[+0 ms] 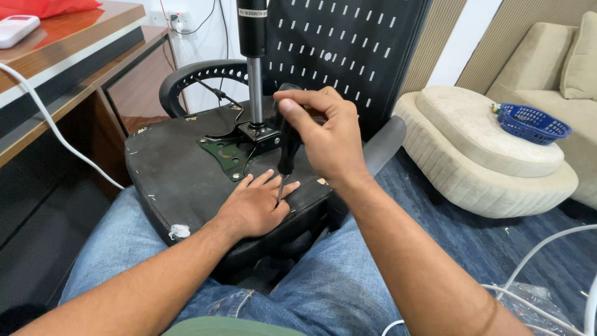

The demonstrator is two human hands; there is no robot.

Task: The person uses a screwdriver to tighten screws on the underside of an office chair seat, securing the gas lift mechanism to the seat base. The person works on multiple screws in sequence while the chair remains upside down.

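The person's knees in blue jeans (323,280) fill the bottom of the view, and an upturned office chair seat (180,180) rests across them, its black underside facing up. The left hand (255,205) lies flat on that underside, fingers spread apart and gripping nothing, steadying the seat. The right hand (323,134) is clamped around the black handle of a screwdriver (287,149), whose thin shaft points down and meets the seat between the left hand's fingers.

To do this well, it seems wise to keep the shaft upright and press straight down, since the tip stands very close to the left fingers and a slip would land on them. The flat hand's pressure should hold the seat from rocking on the knees.

Just beyond the tool, a green metal plate (227,155) and the upright gas cylinder (254,62) crowd the handle's far side. The wooden table (81,56) hems in the left; the right is more open, toward a beige sofa (491,149) carrying a blue basket (532,123). White cables (541,249) trail across the blue carpet there.
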